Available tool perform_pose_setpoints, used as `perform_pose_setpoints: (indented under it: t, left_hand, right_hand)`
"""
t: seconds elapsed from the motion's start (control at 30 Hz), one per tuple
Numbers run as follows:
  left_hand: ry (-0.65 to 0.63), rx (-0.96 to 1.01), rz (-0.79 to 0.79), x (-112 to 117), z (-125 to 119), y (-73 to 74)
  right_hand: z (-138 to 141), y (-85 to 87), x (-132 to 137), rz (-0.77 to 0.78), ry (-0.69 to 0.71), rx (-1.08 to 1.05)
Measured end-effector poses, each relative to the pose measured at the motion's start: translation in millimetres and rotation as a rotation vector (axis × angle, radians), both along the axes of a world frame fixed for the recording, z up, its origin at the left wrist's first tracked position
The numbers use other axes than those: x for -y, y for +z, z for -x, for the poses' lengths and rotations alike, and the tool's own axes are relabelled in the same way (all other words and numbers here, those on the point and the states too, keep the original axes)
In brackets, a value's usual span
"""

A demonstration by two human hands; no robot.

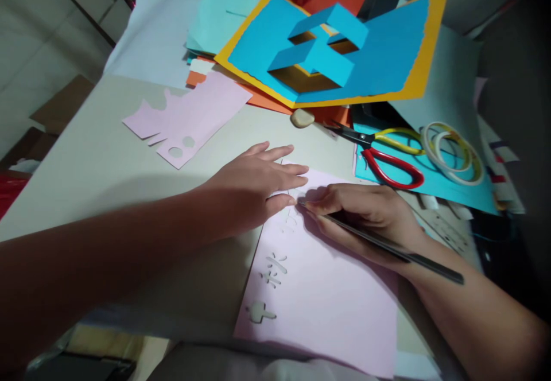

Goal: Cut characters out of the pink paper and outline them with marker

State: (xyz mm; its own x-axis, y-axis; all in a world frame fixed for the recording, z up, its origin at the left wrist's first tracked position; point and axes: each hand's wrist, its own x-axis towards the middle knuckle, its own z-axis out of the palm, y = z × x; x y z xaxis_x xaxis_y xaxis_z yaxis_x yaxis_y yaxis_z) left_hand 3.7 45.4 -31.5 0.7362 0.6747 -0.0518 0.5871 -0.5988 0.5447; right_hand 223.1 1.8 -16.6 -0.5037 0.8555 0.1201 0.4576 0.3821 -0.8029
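A sheet of pale pink paper (336, 312) lies on the table, with cut-out character shapes along its left side. Fingers spread, my left hand (253, 186) lies flat across the sheet's upper left edge. My right hand (365, 214) is closed around a slim dark craft knife (387, 243), held like a pen. Its tip meets the paper right beside my left thumb, near some thin drawn lines. My right hand's palm side and some of its fingers are hidden.
Beyond the sheet are scissors (368, 140), tape rolls (451, 154), a pale stone (302, 118) and a blue and yellow pop-up card (387, 54). A pink paper scrap (189, 117) with holes lies left. A ruler (447, 232) is partly visible behind my right wrist.
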Motion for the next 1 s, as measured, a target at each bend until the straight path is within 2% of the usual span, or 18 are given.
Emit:
perform_pose_setpoints:
  t: [0.07,0.17,0.23,0.47,0.77,1.0]
  left_hand:
    - [-0.002,-0.004,-0.004,0.1,0.1,-0.1]
    - [-0.003,0.003,-0.010,0.1,0.0,-0.5]
    - [-0.003,0.006,-0.012,0.1,-0.3,-0.7]
    - [0.003,-0.010,-0.006,-0.9,0.6,-2.0]
    - [-0.046,0.039,-0.100,2.5,4.4,-5.7]
    - [-0.032,0.074,-0.130,4.1,4.5,-8.0]
  right_hand:
    - [-2.0,-2.1,0.9,0.045,-0.062,-0.080]
    - [-1.8,-4.6,1.8,0.148,-0.248,-0.140]
    - [0.3,-5.0,2.0,0.174,-0.289,-0.134]
    - [3.0,-5.7,0.0,0.216,-0.241,-0.104]
    - [3.0,-2.6,-4.6,0.242,-0.218,-0.082]
    - [-0.1,-5.5,-3.2,0.237,-0.204,-0.074]
